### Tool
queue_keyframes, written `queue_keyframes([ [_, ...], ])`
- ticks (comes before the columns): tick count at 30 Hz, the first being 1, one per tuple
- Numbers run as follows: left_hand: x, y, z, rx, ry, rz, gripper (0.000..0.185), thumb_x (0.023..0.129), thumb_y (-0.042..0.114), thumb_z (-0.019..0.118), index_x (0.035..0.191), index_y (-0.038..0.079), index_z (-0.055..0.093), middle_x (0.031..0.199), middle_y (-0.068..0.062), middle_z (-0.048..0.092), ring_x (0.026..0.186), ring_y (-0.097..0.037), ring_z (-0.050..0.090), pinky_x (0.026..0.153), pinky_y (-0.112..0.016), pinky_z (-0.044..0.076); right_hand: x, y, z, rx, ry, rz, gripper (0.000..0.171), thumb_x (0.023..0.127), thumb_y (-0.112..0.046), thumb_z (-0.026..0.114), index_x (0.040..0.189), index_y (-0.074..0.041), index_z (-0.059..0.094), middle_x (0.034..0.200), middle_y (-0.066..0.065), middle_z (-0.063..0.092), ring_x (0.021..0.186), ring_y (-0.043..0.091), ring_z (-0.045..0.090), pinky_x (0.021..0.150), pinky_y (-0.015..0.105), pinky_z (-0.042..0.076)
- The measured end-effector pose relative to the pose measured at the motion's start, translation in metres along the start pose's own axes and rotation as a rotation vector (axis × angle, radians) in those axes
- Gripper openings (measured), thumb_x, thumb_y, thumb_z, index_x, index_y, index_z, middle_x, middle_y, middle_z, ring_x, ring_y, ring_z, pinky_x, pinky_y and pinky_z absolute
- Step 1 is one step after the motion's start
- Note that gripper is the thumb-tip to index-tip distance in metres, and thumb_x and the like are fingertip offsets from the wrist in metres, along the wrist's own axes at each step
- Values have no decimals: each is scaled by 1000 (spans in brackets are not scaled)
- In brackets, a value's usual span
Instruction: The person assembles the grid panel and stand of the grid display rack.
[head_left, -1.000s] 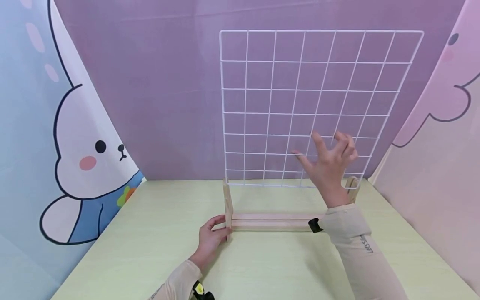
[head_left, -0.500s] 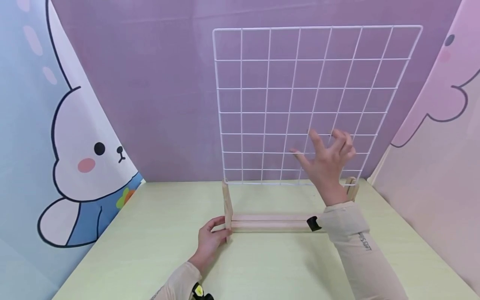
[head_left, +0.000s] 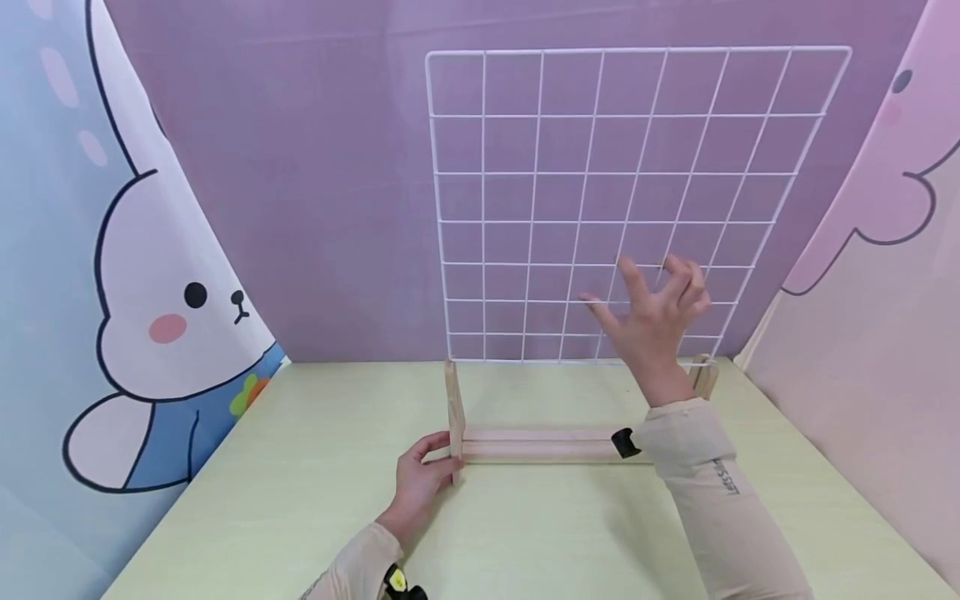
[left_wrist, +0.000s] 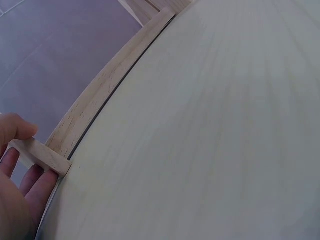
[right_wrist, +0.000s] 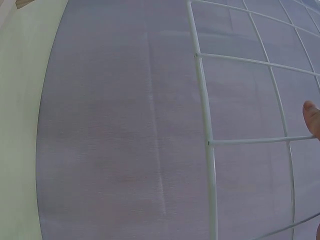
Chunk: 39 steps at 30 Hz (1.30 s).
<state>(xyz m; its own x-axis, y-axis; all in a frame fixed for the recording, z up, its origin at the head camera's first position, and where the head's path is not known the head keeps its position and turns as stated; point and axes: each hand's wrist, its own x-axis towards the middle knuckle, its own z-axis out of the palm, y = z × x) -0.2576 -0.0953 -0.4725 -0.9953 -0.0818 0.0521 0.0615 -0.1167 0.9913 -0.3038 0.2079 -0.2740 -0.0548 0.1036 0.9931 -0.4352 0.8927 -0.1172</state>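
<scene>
A white wire grid panel (head_left: 535,173) stands tilted in the head view, its lower corners right at the tops of two wooden uprights. My right hand (head_left: 654,321) holds the panel low on its right half, fingers spread and bent at the wires. The right wrist view shows the panel's frame (right_wrist: 205,105) and only part of the right hand (right_wrist: 313,120). The wooden stand (head_left: 551,451) has its crossbar between the uprights. My left hand (head_left: 418,485) grips the base of the left upright (head_left: 454,408), with thumb and fingers on either side of the wood (left_wrist: 46,156).
The stand is on a pale wood-grain table (head_left: 300,500). A purple backdrop (head_left: 337,208) rises behind it. A cartoon rabbit panel (head_left: 161,250) borders the left side and a pink printed panel (head_left: 877,200) the right.
The grid panel has shifted slightly up and left, its top edge now higher, and the right hand has moved a little with it. The left hand stays on the upright.
</scene>
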Motion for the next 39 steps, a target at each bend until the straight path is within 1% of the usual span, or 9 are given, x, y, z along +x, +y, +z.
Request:
queue_keyframes([
  [10,5,-5,3,21,6,10,47,77,-11,73,122,-7,63,114,-15,65,84,-20,70,68,-31,60,0,4,4,14,2,-6,61,83,-70,62,117,-20,59,119,24,38,120,45,32,100,61,23],
  [19,4,-4,3,13,-6,4,48,78,-11,73,125,-7,62,117,-14,64,85,-20,69,71,-35,60,-1,7,6,18,8,-16,61,83,-70,62,118,-20,58,119,23,38,122,44,31,102,62,22],
  [26,4,-4,2,0,-17,0,49,79,-12,72,126,-7,61,121,-17,61,88,-21,69,73,-36,60,-3,10,6,12,-14,-8,62,83,-70,63,119,-20,57,120,24,37,122,44,31,103,62,22],
  [34,4,-4,2,0,-13,-8,49,78,-12,73,126,-7,61,120,-16,63,89,-22,69,72,-35,60,-6,12,6,1,-26,-5,62,84,-70,62,120,-19,57,120,24,37,121,45,31,102,63,23],
  [37,2,0,3,3,-14,-13,48,78,-12,72,125,-8,62,119,-16,64,88,-21,69,72,-35,60,-8,12,6,-2,-29,-5,62,83,-70,62,119,-19,57,120,24,37,121,45,31,101,63,23],
  [39,-3,8,4,4,-18,-11,47,78,-13,71,124,-9,61,118,-17,64,87,-21,69,72,-37,60,-10,12,6,-3,-32,-4,62,83,-70,62,119,-19,57,120,24,37,122,45,31,100,63,24],
])
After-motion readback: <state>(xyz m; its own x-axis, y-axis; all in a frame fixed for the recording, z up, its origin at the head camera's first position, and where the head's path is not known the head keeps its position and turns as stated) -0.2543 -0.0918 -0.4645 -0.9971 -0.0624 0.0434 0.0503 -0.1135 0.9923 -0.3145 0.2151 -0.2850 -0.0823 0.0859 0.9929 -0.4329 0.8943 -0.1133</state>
